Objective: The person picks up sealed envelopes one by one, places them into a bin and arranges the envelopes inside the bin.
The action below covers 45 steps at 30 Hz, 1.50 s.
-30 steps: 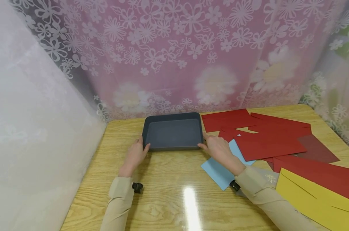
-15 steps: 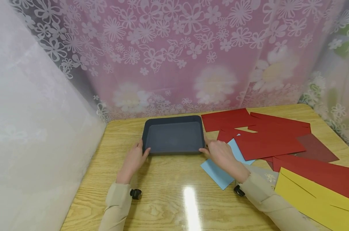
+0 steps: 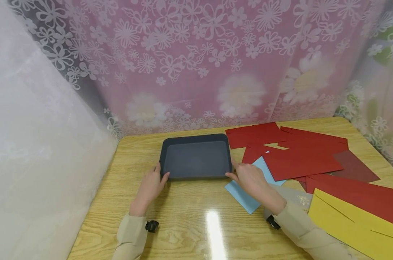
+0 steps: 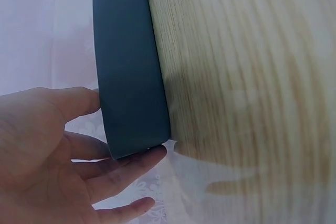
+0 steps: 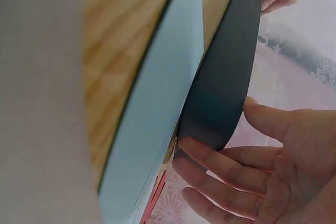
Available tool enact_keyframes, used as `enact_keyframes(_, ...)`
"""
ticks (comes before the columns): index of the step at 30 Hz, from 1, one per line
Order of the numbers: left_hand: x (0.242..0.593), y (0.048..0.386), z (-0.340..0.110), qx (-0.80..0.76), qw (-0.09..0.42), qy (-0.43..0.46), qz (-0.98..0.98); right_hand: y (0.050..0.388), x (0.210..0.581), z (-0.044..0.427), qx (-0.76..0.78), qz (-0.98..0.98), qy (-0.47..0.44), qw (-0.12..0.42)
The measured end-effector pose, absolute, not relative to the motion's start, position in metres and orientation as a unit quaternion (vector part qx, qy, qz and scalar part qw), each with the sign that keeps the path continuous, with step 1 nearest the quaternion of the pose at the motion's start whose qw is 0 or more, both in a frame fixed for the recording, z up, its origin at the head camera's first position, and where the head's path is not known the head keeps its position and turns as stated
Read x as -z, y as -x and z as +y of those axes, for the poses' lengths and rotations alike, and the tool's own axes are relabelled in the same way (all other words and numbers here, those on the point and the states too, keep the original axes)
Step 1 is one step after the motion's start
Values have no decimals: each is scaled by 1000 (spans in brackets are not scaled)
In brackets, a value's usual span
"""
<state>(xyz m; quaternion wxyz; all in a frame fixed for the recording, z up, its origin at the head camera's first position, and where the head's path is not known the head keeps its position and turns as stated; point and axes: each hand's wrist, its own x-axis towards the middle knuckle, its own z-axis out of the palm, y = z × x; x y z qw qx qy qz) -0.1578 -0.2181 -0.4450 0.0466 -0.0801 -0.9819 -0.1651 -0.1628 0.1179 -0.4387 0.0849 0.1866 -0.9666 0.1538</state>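
A dark grey rectangular tray (image 3: pixel 196 159) with low walls lies on the wooden table, and nothing is in it. My left hand (image 3: pixel 150 184) holds its near left corner, thumb at the front rim and fingers along the side wall. At the near right corner, my right hand (image 3: pixel 252 180) grips the tray the same way. The left wrist view shows the outer wall of the tray (image 4: pixel 128 66) between thumb and fingers. In the right wrist view, fingertips touch the wall near its lower edge. Part of a light blue envelope (image 3: pixel 243 196) lies beneath the right hand.
Several red envelopes (image 3: pixel 300 159) overlap on the right side of the table (image 3: pixel 183 224). A yellow envelope (image 3: pixel 355 216) and a grey one with a gold mark (image 3: pixel 294 196) lie nearer. A pink flowered curtain (image 3: pixel 190 72) hangs behind the table.
Both hands have drawn the tray a short way toward me across the table, with a slight shift to the right. The envelopes have stayed in place.
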Motion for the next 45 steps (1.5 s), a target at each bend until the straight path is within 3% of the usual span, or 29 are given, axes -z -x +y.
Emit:
enact_keyframes(12,444,145,-215,157,39,75,-984,147,437,121,-128,-965,-201,108)
enact_keyframes(45,448,111,-206,169,86,83,-978,121,436,132,-103,-960,-223,138)
